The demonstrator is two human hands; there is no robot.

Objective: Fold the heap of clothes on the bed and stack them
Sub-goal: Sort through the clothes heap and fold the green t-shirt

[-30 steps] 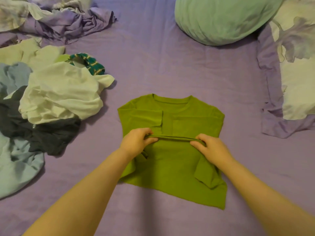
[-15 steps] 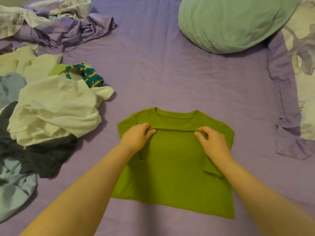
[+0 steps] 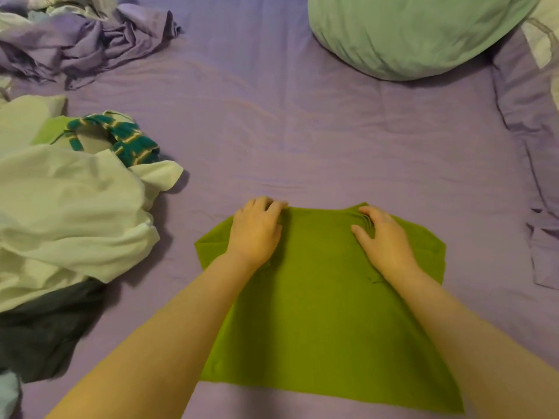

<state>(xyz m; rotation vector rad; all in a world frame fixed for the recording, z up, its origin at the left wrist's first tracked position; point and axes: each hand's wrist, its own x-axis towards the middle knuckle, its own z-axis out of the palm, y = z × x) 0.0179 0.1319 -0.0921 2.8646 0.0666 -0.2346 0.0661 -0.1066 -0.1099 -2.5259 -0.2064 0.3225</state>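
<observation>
The green shirt lies folded on the purple bed sheet, right of the clothes heap. Left hand & right hand both pinch its far edge, fingers curled.

Purple-sheeted bed, green shirt flat on it, clothes heap left, green pillow beyond

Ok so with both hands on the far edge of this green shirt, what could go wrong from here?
1. The cloth is bunched under the right hand; pressing it flat now could set creases into the green shirt.
2. The shirt's near edge runs slanted, so the halves may not line up.
3. The heap of clothes lies close on the left; the left hand could snag it while sliding the shirt aside.
</observation>
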